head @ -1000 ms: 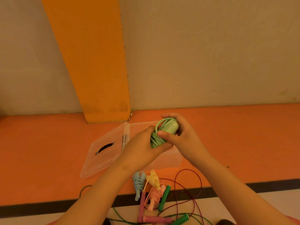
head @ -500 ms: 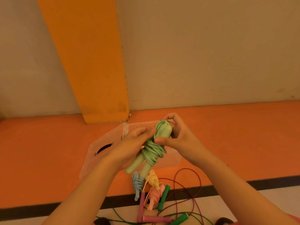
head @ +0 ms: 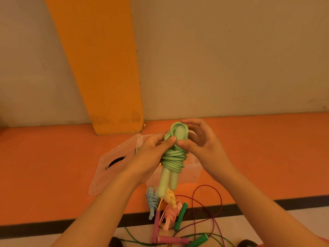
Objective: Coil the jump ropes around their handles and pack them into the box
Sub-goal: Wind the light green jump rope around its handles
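A light green jump rope point(head: 173, 159) is coiled round its two pale handles, which hang down side by side. My left hand point(head: 151, 155) grips the bundle from the left, thumb on the coils. My right hand point(head: 201, 141) pinches the rope loop at the top of the handles, fingers spread. Behind and below the bundle stands the clear plastic box point(head: 193, 172), partly hidden by my hands. Its clear lid point(head: 114, 166) lies to the left on the orange floor.
On the floor near me lie coiled blue point(head: 151, 200), yellow point(head: 170, 197) and pink point(head: 170, 213) ropes, plus loose ropes with dark green handles point(head: 181, 216) and pink handles point(head: 156, 225). An orange pillar point(head: 106, 77) and a beige wall stand behind.
The green bundle has swung from lying across my hands to hanging upright with its handles down. My right hand's fingers have spread out round the top loop.
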A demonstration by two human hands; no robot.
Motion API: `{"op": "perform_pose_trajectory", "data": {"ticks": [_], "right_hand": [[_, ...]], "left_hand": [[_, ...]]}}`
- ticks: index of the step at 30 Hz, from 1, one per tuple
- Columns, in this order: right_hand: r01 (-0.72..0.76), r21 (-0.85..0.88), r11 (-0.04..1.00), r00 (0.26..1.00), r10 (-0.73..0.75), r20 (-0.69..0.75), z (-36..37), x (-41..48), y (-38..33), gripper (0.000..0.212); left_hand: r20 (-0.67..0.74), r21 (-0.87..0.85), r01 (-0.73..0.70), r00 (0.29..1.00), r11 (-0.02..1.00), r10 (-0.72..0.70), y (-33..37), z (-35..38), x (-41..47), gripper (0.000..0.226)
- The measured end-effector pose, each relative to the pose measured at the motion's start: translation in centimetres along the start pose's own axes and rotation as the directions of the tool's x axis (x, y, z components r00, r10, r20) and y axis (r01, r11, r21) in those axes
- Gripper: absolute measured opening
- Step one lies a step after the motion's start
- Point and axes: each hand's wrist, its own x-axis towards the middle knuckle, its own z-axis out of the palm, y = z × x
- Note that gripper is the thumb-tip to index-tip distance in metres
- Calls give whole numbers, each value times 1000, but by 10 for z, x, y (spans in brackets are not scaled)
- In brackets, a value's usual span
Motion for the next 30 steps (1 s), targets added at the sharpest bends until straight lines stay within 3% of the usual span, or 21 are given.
{"op": "perform_pose_trajectory", "data": {"ticks": [3,7,14,19,27,30], "right_hand": [[6,-54,999,1000,-6,1,3,-3,6,39],[-43,-67,997,999,41,-30,7,-3,11,31],[29,-232,972,999,-24,27,14,-1,18,25],[81,-273,959,997,-83,5,15,1,15,25],[114,-418,901,989,-142,-36,11,0,23,3],[112,-439,892,989,-141,-34,10,0,27,7]], "left_hand": [[-108,224,-80,988,971,106,-2,2,-1,16],[-242,291,-85,957,953,159,-8,1,0,25],[-354,201,21,934,979,53,-8,-2,3,26],[-326,222,-15,941,975,89,-11,-2,3,11],[-305,79,-42,950,996,65,-5,13,-1,18],[-306,42,-49,950,998,59,-3,15,-2,25]]}}
